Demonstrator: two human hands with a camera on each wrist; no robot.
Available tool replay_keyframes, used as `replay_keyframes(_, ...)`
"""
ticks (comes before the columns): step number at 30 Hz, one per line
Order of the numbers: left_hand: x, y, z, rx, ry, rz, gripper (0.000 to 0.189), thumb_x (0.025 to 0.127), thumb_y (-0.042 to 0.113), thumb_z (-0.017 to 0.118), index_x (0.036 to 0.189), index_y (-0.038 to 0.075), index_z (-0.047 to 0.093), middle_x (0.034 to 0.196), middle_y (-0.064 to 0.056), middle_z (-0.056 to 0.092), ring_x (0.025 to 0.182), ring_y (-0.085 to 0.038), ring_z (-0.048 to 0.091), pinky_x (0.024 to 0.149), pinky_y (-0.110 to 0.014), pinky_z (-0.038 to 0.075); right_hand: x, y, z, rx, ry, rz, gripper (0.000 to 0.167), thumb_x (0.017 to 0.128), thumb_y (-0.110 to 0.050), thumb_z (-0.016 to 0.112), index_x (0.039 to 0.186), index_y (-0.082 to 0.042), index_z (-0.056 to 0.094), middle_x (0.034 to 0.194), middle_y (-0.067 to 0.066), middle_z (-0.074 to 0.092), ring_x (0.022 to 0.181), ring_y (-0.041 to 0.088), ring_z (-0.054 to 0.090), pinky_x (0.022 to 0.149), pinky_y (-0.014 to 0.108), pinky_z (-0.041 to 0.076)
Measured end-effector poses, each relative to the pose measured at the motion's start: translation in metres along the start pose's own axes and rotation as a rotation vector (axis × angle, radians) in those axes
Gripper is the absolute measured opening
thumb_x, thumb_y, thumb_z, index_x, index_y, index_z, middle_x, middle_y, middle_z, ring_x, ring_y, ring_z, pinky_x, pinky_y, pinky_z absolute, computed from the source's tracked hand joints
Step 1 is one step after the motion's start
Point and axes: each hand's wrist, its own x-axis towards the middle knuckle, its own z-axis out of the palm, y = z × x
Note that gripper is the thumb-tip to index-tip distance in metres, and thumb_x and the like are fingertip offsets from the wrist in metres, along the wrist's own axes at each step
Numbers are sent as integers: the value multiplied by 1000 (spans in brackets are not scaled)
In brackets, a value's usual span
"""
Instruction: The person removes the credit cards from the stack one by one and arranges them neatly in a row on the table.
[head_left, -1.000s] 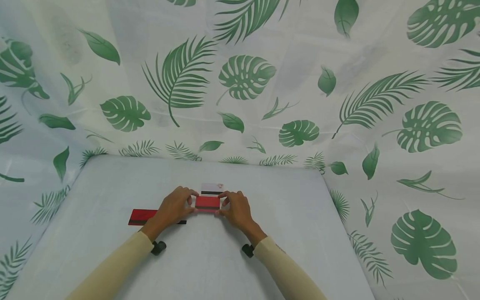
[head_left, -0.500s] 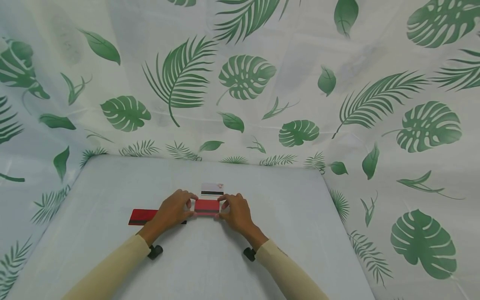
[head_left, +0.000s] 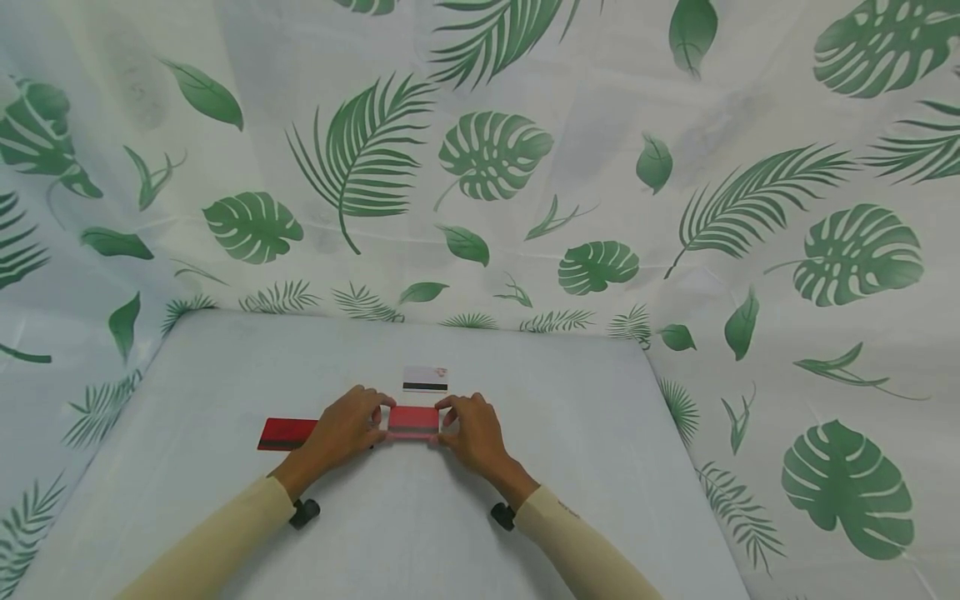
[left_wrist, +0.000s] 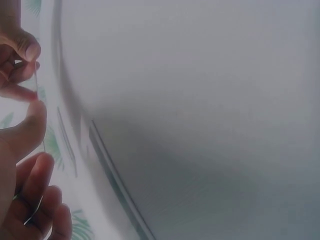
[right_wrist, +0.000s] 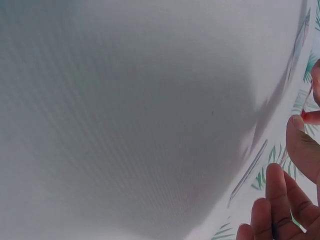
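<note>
A red card (head_left: 414, 419) with a dark stripe is held up in the middle, level between both hands. My left hand (head_left: 347, 425) pinches its left end with thumb and fingers. The right hand (head_left: 477, 431) grips the opposite end the same way. Seen from the left wrist, the card shows almost edge-on as a thin line, with the left hand (left_wrist: 30, 160) below and the right hand (left_wrist: 19, 55) above. Just beyond the held card lies a white card (head_left: 425, 377) with a black stripe. Another red card (head_left: 287, 430) is on the table beside my left forearm, partly hidden by it.
The table (head_left: 585, 483) has a pale white cover. A white curtain (head_left: 517, 275) printed with green leaves rises along its back and sides. Each wrist wears a small black camera, such as the left wrist camera (head_left: 304, 513).
Both hands have drawn the red card slightly toward the person, so more space shows between it and the white card. The white card and the red card at left stay put.
</note>
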Motion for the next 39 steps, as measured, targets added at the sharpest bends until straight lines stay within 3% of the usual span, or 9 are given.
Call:
replay_keyframes(12, -10, 6, 0, 33, 10, -7, 54, 77, 30, 98, 124, 16, 75, 84, 8, 60, 83, -9, 48, 73, -26, 48, -7, -1, 0, 0, -6, -31, 45, 81, -20, 93, 123, -18, 76, 87, -4, 73, 86, 13, 50, 82, 33, 43)
replay_keyframes(26, -16, 3, 3, 67, -13, 12, 53, 78, 35, 96, 122, 15, 75, 82, 7, 55, 83, -9, 45, 72, -26, 43, -8, -3, 6, -27, -23, -53, 50, 78, -27, 97, 122, -17, 77, 86, -4, 73, 84, 11, 50, 78, 29, 43)
replay_keyframes(39, -16, -1, 6, 66, -23, 2, 55, 77, 40, 96, 121, 15, 75, 81, 8, 54, 82, -9, 46, 73, -26, 45, -7, -5, 12, -63, -54, -22, 51, 79, -33, 96, 124, -19, 76, 88, -5, 72, 86, 11, 50, 84, 32, 45)
